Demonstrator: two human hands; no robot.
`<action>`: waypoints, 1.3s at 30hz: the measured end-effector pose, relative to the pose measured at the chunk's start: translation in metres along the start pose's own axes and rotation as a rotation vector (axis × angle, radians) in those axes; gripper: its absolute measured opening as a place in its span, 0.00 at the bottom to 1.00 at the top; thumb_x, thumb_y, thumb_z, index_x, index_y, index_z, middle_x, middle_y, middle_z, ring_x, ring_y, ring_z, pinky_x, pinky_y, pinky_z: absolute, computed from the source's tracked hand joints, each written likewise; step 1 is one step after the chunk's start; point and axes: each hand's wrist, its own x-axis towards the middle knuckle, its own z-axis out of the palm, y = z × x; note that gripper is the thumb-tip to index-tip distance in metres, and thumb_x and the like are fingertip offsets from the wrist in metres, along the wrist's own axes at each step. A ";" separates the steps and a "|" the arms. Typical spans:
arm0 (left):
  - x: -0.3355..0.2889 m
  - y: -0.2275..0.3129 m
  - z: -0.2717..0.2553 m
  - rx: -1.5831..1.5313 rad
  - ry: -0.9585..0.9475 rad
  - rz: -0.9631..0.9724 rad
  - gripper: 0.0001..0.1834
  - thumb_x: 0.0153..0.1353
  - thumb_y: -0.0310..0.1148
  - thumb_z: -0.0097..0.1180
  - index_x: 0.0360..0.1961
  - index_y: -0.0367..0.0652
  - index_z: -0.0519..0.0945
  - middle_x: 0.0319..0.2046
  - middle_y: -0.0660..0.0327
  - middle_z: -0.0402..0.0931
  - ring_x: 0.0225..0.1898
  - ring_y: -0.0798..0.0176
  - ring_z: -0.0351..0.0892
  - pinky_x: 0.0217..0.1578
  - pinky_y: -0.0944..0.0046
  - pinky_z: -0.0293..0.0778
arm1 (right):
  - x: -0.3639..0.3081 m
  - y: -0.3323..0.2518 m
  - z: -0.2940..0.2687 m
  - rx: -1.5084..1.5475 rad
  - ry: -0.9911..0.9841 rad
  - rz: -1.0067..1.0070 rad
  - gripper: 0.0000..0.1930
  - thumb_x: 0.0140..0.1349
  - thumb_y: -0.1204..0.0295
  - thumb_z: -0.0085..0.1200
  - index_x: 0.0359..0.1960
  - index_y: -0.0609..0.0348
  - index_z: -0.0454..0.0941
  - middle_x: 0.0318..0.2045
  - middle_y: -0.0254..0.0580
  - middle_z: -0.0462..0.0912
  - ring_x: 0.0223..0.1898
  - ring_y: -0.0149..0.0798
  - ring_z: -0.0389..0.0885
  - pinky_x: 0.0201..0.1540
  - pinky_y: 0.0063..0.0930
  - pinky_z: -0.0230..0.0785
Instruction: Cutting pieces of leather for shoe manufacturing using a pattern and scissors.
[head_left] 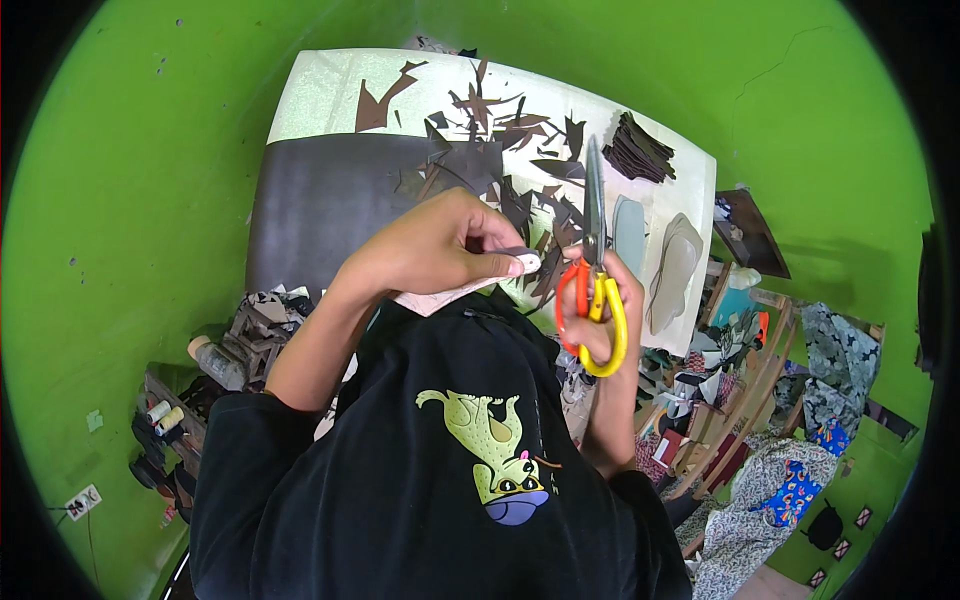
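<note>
My left hand (435, 245) is closed, its thumb and fingers pinching a thin cut piece of material (435, 300) just in front of my shirt. The piece is pale pink on the side that shows, and a dark layer is at its tip; most of it is hidden behind the hand. To the right, my right hand (625, 285) grips a pair of scissors (594, 215) with one red and one yellow handle loop. Their blades point away from me and look closed together, apart from the piece.
A white-topped table (320, 90) carries a dark sheet (330, 210), scattered brown offcuts (515, 135), a stack of dark cut pieces (640, 148) and grey flat shapes (678, 270). At right stands a wooden rack (750, 395) with fabrics; thread spools (168, 418) sit at left.
</note>
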 end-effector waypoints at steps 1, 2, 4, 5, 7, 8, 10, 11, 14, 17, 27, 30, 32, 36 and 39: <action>0.001 -0.003 0.002 0.042 -0.004 0.025 0.10 0.63 0.31 0.66 0.38 0.33 0.86 0.26 0.69 0.80 0.27 0.79 0.70 0.28 0.71 0.67 | 0.004 0.000 0.012 0.045 0.100 0.007 0.34 0.41 0.68 0.81 0.49 0.63 0.74 0.20 0.26 0.74 0.20 0.19 0.67 0.24 0.15 0.56; 0.002 -0.004 0.004 0.085 -0.010 0.049 0.10 0.63 0.31 0.66 0.39 0.33 0.86 0.27 0.67 0.81 0.28 0.78 0.71 0.29 0.71 0.69 | 0.006 0.000 0.022 0.090 0.203 0.013 0.30 0.44 0.73 0.79 0.48 0.64 0.74 0.21 0.27 0.76 0.20 0.19 0.68 0.25 0.15 0.58; 0.002 -0.003 0.006 0.102 -0.025 0.073 0.11 0.63 0.33 0.67 0.39 0.34 0.86 0.27 0.65 0.83 0.29 0.76 0.74 0.31 0.69 0.71 | 0.013 0.006 0.027 0.047 0.250 -0.014 0.26 0.48 0.81 0.71 0.49 0.64 0.73 0.22 0.29 0.78 0.22 0.20 0.70 0.28 0.15 0.62; 0.003 -0.003 0.007 0.139 -0.041 0.073 0.12 0.63 0.34 0.67 0.39 0.34 0.86 0.27 0.65 0.82 0.29 0.75 0.74 0.31 0.69 0.72 | 0.017 0.007 0.028 0.037 0.249 -0.065 0.26 0.48 0.81 0.71 0.49 0.64 0.73 0.22 0.30 0.78 0.22 0.20 0.71 0.29 0.16 0.63; 0.003 -0.005 0.009 0.176 -0.053 0.072 0.12 0.63 0.35 0.67 0.39 0.34 0.86 0.27 0.65 0.82 0.29 0.75 0.74 0.32 0.69 0.72 | 0.021 0.006 0.028 0.022 0.231 -0.086 0.26 0.48 0.83 0.70 0.50 0.64 0.73 0.23 0.30 0.79 0.24 0.21 0.72 0.32 0.17 0.66; 0.004 -0.008 0.010 0.202 -0.046 0.073 0.13 0.63 0.35 0.67 0.39 0.35 0.85 0.28 0.64 0.83 0.29 0.75 0.75 0.32 0.68 0.72 | 0.022 0.006 0.027 0.022 0.227 -0.087 0.26 0.48 0.83 0.70 0.50 0.64 0.73 0.23 0.30 0.79 0.24 0.21 0.72 0.32 0.17 0.66; 0.004 -0.011 0.010 0.226 -0.034 0.075 0.13 0.63 0.36 0.67 0.40 0.35 0.85 0.28 0.64 0.83 0.29 0.74 0.75 0.32 0.68 0.73 | 0.023 0.006 0.025 -0.028 0.195 -0.054 0.26 0.48 0.84 0.68 0.50 0.65 0.72 0.23 0.31 0.79 0.24 0.21 0.72 0.31 0.17 0.65; 0.004 -0.012 0.010 0.181 -0.034 0.060 0.13 0.62 0.35 0.68 0.40 0.35 0.85 0.28 0.64 0.83 0.29 0.74 0.75 0.33 0.67 0.73 | 0.024 0.006 0.025 -0.030 0.191 -0.055 0.26 0.48 0.84 0.68 0.50 0.65 0.72 0.23 0.31 0.79 0.24 0.21 0.72 0.31 0.17 0.65; 0.001 -0.019 0.000 0.103 -0.057 0.044 0.13 0.58 0.33 0.70 0.38 0.34 0.85 0.28 0.62 0.84 0.28 0.73 0.77 0.33 0.67 0.73 | 0.026 0.005 0.022 -0.023 0.256 -0.059 0.25 0.49 0.86 0.65 0.51 0.66 0.72 0.23 0.32 0.78 0.23 0.23 0.74 0.29 0.18 0.66; -0.011 -0.017 -0.026 0.162 -0.067 0.053 0.12 0.54 0.31 0.71 0.37 0.35 0.85 0.27 0.61 0.84 0.29 0.73 0.78 0.33 0.67 0.73 | 0.026 0.001 0.010 0.105 0.348 -0.088 0.24 0.51 0.87 0.62 0.51 0.65 0.71 0.24 0.36 0.78 0.19 0.26 0.74 0.23 0.21 0.67; 0.013 -0.030 -0.019 -0.618 0.509 0.121 0.13 0.59 0.23 0.67 0.44 0.35 0.80 0.33 0.63 0.82 0.33 0.77 0.78 0.35 0.75 0.73 | 0.019 0.000 0.022 0.134 0.306 -0.050 0.24 0.51 0.84 0.62 0.51 0.64 0.69 0.24 0.36 0.76 0.19 0.27 0.74 0.23 0.22 0.69; 0.028 -0.027 0.004 -0.568 0.707 0.351 0.15 0.61 0.24 0.66 0.47 0.34 0.78 0.32 0.64 0.80 0.35 0.72 0.80 0.37 0.71 0.77 | 0.012 0.012 0.036 0.110 0.246 -0.006 0.24 0.51 0.84 0.64 0.50 0.63 0.71 0.25 0.34 0.77 0.24 0.27 0.78 0.30 0.21 0.72; 0.032 -0.022 0.015 -0.520 0.751 0.424 0.14 0.62 0.24 0.65 0.46 0.34 0.77 0.33 0.63 0.80 0.35 0.73 0.80 0.35 0.72 0.76 | 0.009 0.018 0.045 0.078 0.211 0.021 0.24 0.51 0.84 0.66 0.51 0.63 0.72 0.27 0.34 0.79 0.26 0.26 0.78 0.31 0.19 0.71; 0.035 -0.016 0.025 -0.379 0.821 0.496 0.13 0.63 0.26 0.65 0.46 0.34 0.78 0.38 0.61 0.82 0.37 0.73 0.80 0.35 0.72 0.76 | 0.003 0.025 0.057 0.166 0.280 -0.040 0.24 0.52 0.83 0.63 0.52 0.63 0.69 0.25 0.34 0.78 0.25 0.25 0.77 0.29 0.18 0.69; 0.032 -0.019 0.017 -0.521 0.644 0.332 0.23 0.61 0.24 0.66 0.58 0.36 0.78 0.44 0.58 0.83 0.41 0.71 0.81 0.39 0.70 0.80 | 0.002 0.028 0.053 0.149 0.356 -0.096 0.25 0.52 0.82 0.60 0.53 0.64 0.67 0.24 0.36 0.77 0.23 0.25 0.75 0.28 0.19 0.66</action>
